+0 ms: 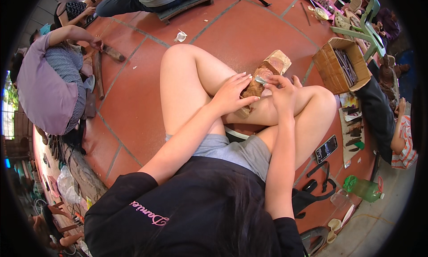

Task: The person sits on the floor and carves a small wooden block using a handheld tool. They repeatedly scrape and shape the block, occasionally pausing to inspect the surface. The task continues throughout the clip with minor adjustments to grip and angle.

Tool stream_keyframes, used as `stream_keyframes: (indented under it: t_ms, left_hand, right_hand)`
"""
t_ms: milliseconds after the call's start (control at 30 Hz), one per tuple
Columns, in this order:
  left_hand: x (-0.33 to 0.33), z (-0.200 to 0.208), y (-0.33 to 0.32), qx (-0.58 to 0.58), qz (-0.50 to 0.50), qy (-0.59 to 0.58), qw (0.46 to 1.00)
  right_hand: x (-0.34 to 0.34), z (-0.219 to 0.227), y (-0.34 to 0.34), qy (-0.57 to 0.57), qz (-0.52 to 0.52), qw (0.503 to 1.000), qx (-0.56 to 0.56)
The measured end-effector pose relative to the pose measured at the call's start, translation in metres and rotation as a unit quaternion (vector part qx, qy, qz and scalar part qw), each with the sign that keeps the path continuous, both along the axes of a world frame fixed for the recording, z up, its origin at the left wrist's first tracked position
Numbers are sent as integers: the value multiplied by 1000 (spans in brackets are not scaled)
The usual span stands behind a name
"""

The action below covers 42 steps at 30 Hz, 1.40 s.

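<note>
A carved wood block [264, 73], reddish brown with ring-like grain and a paler squared far end, lies slanted across my lower legs. My left hand [232, 94] holds its near left part, fingers along the left edge and thumb stretched across the near end. My right hand [281, 91] is closed in a pinch over the block's right side. From its fingertips a small grey, shiny flat piece [260, 80] sticks out against the carved face; whether it is a blade or a scraper I cannot tell.
Right of my knee stand a cardboard box [335, 66] of thin tools and a green chair [369, 28]. A phone [326, 149], a cloth with several tools [353, 130] and a green bottle [366, 190] lie nearer. A person in a mauve top [48, 85] sits at left by wood pieces [99, 76].
</note>
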<state>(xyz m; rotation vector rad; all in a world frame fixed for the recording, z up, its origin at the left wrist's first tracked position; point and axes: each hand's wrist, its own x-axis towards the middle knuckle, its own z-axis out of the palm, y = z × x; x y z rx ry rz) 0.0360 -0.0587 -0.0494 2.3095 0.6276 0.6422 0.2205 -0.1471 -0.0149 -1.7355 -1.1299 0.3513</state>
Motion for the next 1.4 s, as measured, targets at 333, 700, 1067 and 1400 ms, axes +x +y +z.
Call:
stream_keyframes:
  t_ms: [333,700,1067,1400]
  left_hand:
    - [0,-1,1,-5,0,9,1000]
    - [0,-2,1,2,-3,8,1000]
    - [0,1,0,-3,0,2,1000]
    - [1,-2,0,-6,1,-10,1000]
  right_hand:
    - [-1,3,0,-2,19,999,-39]
    - [0,1,-2,33,52,996,-59]
    - [-1,0,-1,-2,3,1000,-16]
    - [-1,0,0,36,6,999,5]
